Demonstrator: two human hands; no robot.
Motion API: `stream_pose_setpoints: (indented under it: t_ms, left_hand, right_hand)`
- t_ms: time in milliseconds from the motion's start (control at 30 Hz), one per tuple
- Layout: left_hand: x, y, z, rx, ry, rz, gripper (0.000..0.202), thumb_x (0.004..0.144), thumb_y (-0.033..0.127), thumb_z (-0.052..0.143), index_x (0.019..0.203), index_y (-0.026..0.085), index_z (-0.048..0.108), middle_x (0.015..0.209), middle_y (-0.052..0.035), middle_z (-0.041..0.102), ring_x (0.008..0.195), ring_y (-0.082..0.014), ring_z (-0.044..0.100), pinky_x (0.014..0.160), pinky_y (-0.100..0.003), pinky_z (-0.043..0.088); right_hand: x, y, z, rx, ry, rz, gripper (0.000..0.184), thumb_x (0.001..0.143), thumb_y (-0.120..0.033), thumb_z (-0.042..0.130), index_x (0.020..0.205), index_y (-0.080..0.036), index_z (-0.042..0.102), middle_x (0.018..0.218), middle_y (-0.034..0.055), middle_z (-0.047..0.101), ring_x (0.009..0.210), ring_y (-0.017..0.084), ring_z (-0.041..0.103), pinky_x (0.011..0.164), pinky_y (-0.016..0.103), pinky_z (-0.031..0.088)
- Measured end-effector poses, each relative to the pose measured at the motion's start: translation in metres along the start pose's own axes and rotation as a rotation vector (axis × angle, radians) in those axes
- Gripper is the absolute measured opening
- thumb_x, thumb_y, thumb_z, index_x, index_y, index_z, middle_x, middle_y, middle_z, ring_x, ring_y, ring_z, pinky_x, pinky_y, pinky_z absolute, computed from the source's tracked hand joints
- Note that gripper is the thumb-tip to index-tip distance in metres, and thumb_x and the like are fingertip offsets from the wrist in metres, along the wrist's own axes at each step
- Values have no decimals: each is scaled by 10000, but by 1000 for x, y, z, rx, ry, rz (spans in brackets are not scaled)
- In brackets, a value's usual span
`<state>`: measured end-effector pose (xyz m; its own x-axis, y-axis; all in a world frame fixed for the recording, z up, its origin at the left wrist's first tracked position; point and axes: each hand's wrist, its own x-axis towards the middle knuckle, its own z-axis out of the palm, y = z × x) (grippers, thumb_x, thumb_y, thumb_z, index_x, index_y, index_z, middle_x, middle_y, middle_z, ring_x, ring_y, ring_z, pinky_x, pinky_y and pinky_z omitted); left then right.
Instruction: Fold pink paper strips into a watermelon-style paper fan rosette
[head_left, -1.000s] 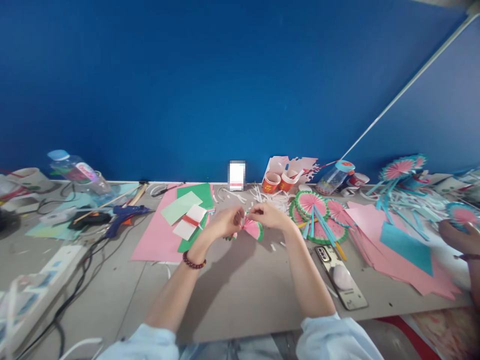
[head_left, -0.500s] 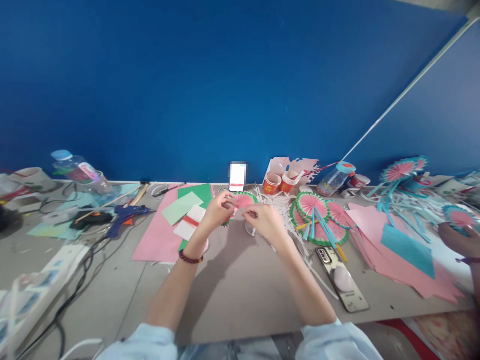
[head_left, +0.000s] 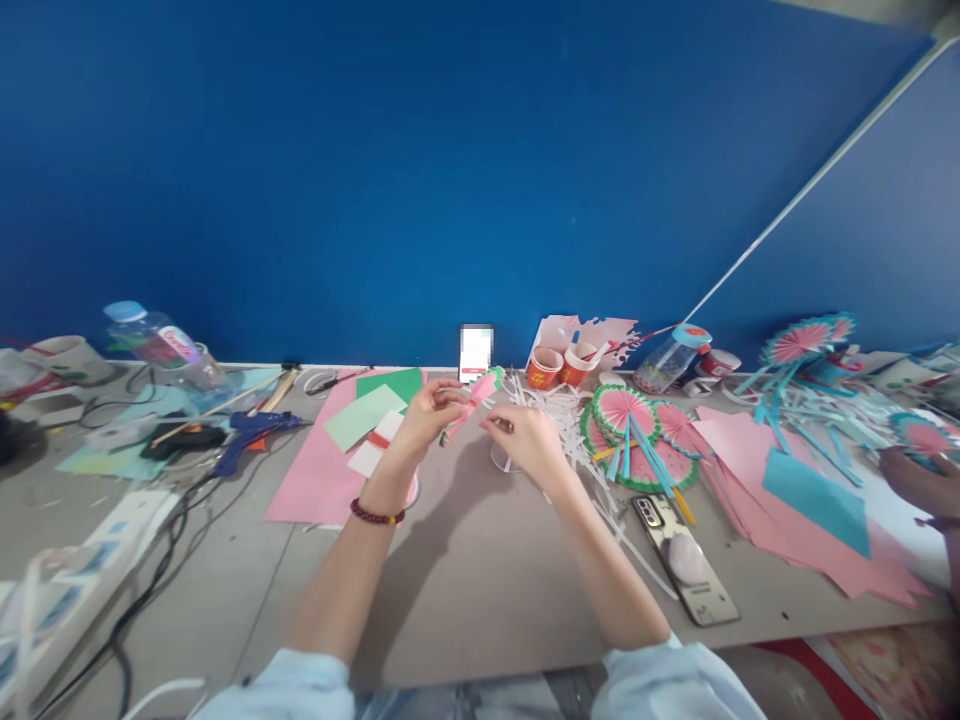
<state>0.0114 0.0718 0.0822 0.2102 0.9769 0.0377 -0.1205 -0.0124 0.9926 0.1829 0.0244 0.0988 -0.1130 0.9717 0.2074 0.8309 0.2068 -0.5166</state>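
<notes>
My left hand [head_left: 433, 415] pinches a pleated paper fan [head_left: 480, 393], pink with a green edge, seen nearly edge-on above the table. To its right my right hand [head_left: 527, 437] has thumb and forefinger pressed together, a little apart from the fan; whether something small is between the fingertips I cannot make out. Partly hidden under my right hand is a round clear object [head_left: 501, 460], perhaps a tape roll. A phone with a lit screen [head_left: 475, 352] stands upright against the wall behind the fan. Beside my left wrist lie a pink sheet [head_left: 311, 480] and green paper [head_left: 409, 383].
Finished-looking paper fans [head_left: 626, 420], white paper strips [head_left: 566, 415] and a second phone [head_left: 686, 565] lie on the right. Paper cups [head_left: 545, 368] stand at the back. A blue glue gun [head_left: 259, 430] and a power strip [head_left: 82, 580] are left. A co-worker's hand [head_left: 919, 480] is far right.
My left hand has turned and moved slightly left, tilting the paper fan from a spread, face-on view to a narrow, slanted one. My right hand has shifted only slightly left.
</notes>
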Motion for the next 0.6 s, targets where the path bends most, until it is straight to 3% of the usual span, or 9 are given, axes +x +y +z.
stream_pose_setpoints:
  t_ms: [233, 600]
  left_hand:
    - [1, 1, -1, -76, -33, 4, 463, 553, 217, 758, 982, 153, 596, 784, -30, 680, 739, -164, 630, 729, -295, 475]
    - [0, 5, -2, -112, -47, 30, 458, 554, 241, 758, 976, 153, 602, 694, 12, 630, 668, -137, 586, 703, -279, 431]
  right_hand:
    - [3, 5, 3, 69, -18, -2, 148, 812, -314, 569, 775, -230, 685, 694, 16, 650, 619, 147, 536, 576, 235, 311]
    - [11, 14, 6, 204, -17, 6, 180, 806, -329, 565, 823, -193, 682, 741, 22, 670, 569, 127, 514, 581, 234, 363]
